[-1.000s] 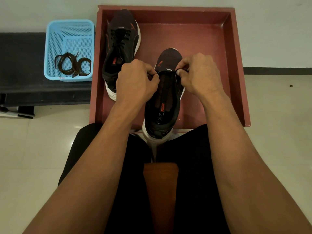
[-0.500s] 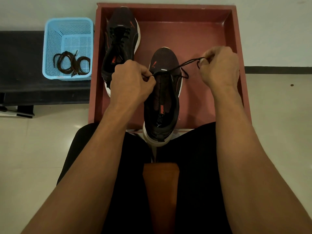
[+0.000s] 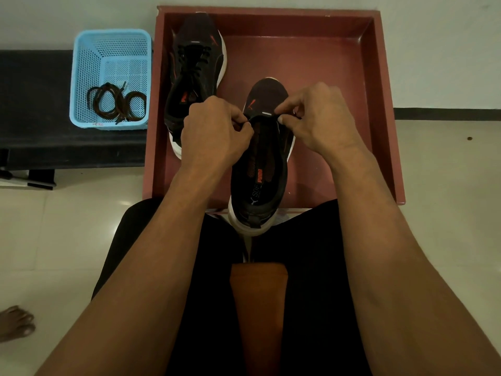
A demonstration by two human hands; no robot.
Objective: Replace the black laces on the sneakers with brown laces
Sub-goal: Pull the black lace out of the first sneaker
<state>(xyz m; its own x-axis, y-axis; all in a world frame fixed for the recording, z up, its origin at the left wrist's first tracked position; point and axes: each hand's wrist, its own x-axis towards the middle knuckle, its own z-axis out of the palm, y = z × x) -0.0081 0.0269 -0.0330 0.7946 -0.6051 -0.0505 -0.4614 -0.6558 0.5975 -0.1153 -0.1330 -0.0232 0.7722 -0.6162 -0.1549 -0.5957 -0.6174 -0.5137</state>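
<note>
Unlacing of the near sneaker [image 3: 260, 169], a black mesh shoe with a white sole and orange logo marks, looks to be the step in hand. Its eyelet rows stand bare along most of the opening, and only a short run of thin black lace [image 3: 254, 118] crosses at the toe end. The left hand [image 3: 214, 131] pinches that lace between thumb and forefinger at one side of the opening, its other fingers curled under. The right hand [image 3: 317, 118] pinches it likewise at the other side. By my reckoning the next move calls for drawing the lace clear of the last eyelets, with one hand steadying the shoe so it does not slide, then reaching for the brown laces [image 3: 116, 103].

The near sneaker lies toe away in the red wooden tray [image 3: 385, 104], its heel overhanging the near rim toward the person's lap. The far sneaker [image 3: 195, 77], of the same make, lies beside it to the left, fully laced in black. The brown laces lie coiled in a light blue perforated plastic basket [image 3: 81, 77] on the black desk [image 3: 35, 104], beside the tray.
</note>
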